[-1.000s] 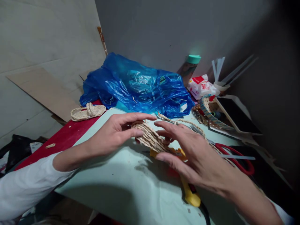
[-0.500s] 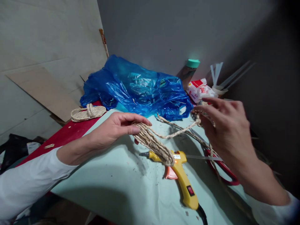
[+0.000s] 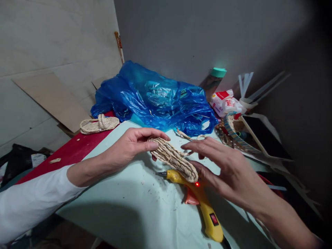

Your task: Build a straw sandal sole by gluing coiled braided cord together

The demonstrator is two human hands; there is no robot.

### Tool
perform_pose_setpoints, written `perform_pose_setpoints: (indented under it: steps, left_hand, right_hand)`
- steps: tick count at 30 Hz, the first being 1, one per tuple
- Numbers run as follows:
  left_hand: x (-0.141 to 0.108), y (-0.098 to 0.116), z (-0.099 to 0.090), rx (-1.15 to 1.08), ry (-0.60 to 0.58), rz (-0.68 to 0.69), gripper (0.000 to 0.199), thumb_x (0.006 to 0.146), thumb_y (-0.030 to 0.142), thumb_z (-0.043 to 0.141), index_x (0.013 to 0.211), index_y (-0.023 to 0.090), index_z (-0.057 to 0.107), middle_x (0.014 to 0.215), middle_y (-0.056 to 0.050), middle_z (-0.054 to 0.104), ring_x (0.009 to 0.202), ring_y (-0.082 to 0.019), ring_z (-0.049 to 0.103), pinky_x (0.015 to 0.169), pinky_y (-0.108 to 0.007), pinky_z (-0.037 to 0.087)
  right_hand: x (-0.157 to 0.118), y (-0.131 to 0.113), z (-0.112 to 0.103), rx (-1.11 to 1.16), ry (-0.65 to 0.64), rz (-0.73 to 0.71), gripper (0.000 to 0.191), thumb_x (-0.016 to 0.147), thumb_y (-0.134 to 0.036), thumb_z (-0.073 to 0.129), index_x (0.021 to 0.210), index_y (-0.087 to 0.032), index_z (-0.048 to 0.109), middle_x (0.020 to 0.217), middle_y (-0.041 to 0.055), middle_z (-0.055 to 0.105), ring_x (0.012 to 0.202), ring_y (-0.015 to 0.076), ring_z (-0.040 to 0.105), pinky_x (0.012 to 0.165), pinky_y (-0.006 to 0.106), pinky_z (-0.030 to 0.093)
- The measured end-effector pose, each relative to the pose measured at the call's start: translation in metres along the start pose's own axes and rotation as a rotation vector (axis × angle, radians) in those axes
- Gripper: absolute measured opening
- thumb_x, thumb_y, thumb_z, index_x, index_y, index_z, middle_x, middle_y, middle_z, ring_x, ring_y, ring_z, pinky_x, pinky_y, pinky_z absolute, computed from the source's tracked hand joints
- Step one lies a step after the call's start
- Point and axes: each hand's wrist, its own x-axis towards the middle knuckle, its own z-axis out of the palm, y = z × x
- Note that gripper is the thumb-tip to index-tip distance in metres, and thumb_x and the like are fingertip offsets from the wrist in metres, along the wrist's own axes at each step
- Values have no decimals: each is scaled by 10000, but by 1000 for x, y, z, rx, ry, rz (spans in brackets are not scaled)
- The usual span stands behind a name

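Note:
My left hand [image 3: 135,143] pinches the upper left end of a flat oval coil of braided straw cord [image 3: 175,157], thumb on top. Fingers apart, my right hand [image 3: 223,166] is at the coil's lower right end; whether it touches the coil or its loose cord is hard to tell. Beneath the coil a yellow glue gun [image 3: 207,218] with a lit red light lies on the pale green table cover [image 3: 109,204], its nozzle pointing left. A second straw piece, an oval with a wrapped band [image 3: 100,124], rests on the red cloth [image 3: 75,147].
Behind are a crumpled blue plastic bag [image 3: 158,97], a green-capped bottle [image 3: 215,79], a red and white packet [image 3: 225,102] and a cup of glue sticks [image 3: 247,103]. A basket [image 3: 237,133] and a dark-screened device [image 3: 267,136] stand at the right.
My right hand has moved left and down to the coil, from farther out along the cord. The basket and device have come into sight. My left hand keeps its hold.

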Motion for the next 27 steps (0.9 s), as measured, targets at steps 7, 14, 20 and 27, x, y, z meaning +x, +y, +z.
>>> perform_pose_setpoints:
  steps: [7,14,20,27]
  left_hand:
    - [-5,2,3,124,-44,83,257,883,262,704,1134,278,756,1154,-29,737,985,-168,678,825,-218,535]
    - [-5,1,5,147,-22,126,106,821,183,742,914,214,783,933,-16,758,823,-140,680,721,-184,528]
    - [-8,4,7,172,-49,67,106,788,172,751,867,221,802,876,-14,770,784,-156,691,687,-194,536]
    - [-10,0,13,97,-119,58,166,768,96,741,817,239,810,834,23,765,745,-112,663,658,-142,504]
  right_hand:
    - [-1,-8,1,-4,25,-51,92,990,-211,574,952,-176,650,844,32,565,762,145,501,654,288,384]
    - [-1,-11,-5,-46,144,-65,75,977,-201,597,946,-165,656,836,43,560,775,162,506,653,309,401]
    - [-1,-14,-1,-83,270,12,56,969,-205,626,978,-168,667,909,57,616,827,166,557,699,309,444]
    - [1,-16,3,4,301,45,91,964,-213,646,1018,-150,681,977,50,665,893,147,600,770,284,474]
